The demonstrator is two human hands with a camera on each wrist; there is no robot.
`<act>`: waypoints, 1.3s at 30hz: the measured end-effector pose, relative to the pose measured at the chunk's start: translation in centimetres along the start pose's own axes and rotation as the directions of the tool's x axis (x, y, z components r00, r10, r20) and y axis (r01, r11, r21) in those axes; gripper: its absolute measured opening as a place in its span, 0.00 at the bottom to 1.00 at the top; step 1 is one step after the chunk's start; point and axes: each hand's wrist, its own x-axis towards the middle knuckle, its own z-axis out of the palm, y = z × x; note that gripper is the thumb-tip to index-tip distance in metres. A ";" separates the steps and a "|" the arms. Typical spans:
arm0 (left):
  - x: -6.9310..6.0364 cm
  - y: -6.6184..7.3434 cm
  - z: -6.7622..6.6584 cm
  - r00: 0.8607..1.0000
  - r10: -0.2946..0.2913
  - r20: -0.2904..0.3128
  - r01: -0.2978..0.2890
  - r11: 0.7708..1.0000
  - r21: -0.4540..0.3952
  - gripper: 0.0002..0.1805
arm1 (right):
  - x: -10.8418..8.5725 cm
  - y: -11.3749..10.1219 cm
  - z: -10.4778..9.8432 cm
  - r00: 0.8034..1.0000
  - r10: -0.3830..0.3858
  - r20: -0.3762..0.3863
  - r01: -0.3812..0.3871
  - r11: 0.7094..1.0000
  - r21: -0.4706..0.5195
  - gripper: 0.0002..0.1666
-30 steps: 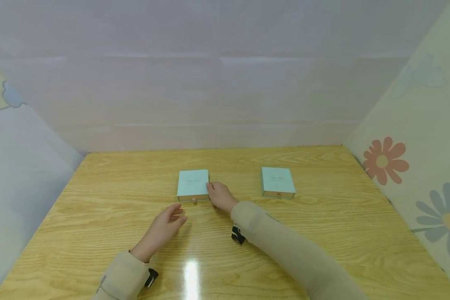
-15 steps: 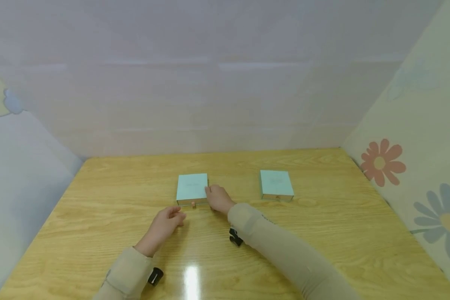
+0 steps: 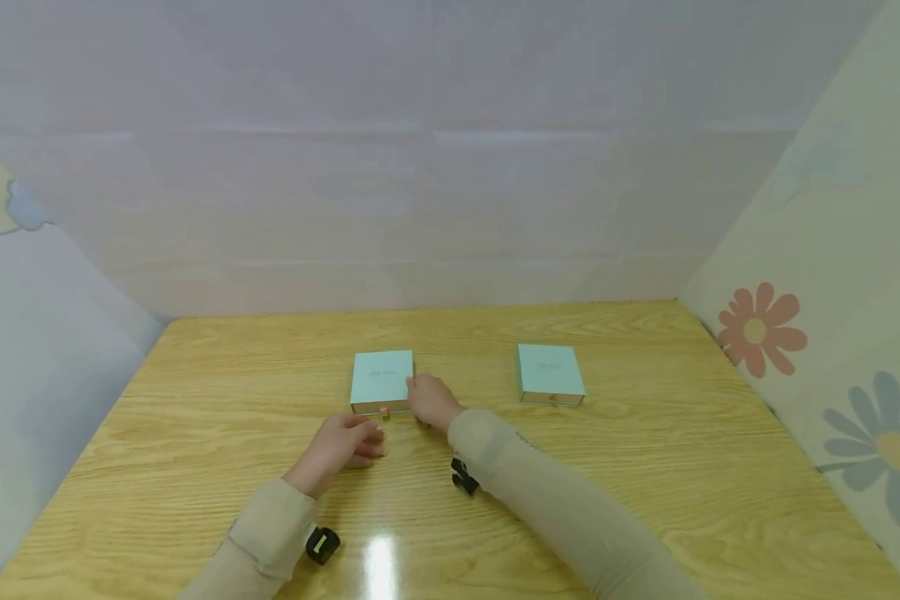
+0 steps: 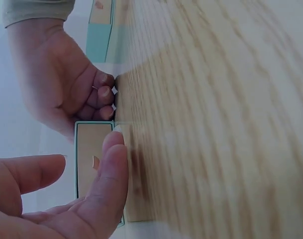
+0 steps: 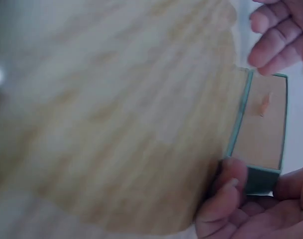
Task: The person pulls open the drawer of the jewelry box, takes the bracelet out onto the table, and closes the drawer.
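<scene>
Two pale turquoise boxes lay flat on the wood-grain worktop, and each lid carried a small strip of grey lettering near its middle, too faint and small to read; no brand could be made out. The left-hand box stood in front of the person, its tan drawer front facing them with a small orange-tan pull tab at the centre. The right hand gripped this box at its near right corner, thumb on top and fingers curled under and against the lower edge. The left hand hovered just in front of the drawer front, near the pull tab, its fingers loosely bent, thumb apart from them, grasping nothing. The right-hand box, also with a tan front, sat well apart to the right. Beige sleeves covered both forearms, with a black device below the left wrist. The right wall showed a red flower and a blue-grey flower.
</scene>
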 end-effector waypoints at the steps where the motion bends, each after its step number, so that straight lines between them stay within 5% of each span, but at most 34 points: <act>1: 0.1 -0.1 0.0 1.000 -0.006 0.002 0.006 1.000 -0.007 0.20 | 0.0 -0.1 -0.1 1.000 0.002 0.003 -0.002 1.000 0.002 0.32; 19: 1.5 -0.4 -0.1 0.999 -0.036 0.035 0.040 0.990 -0.137 0.21 | 2.9 -0.6 -0.3 0.993 0.106 -0.043 -0.105 0.994 0.018 0.27; 30: 2.4 -0.1 0.5 0.995 -0.083 0.047 0.091 0.977 -0.195 0.21 | 2.8 -0.7 -0.8 0.991 0.125 -0.046 -0.126 0.992 -0.017 0.27; 39: 3.0 0.0 1.0 0.991 -0.125 0.053 0.135 0.951 -0.277 0.20 | 2.1 -0.9 -0.9 0.996 0.065 -0.066 -0.072 0.991 -0.115 0.31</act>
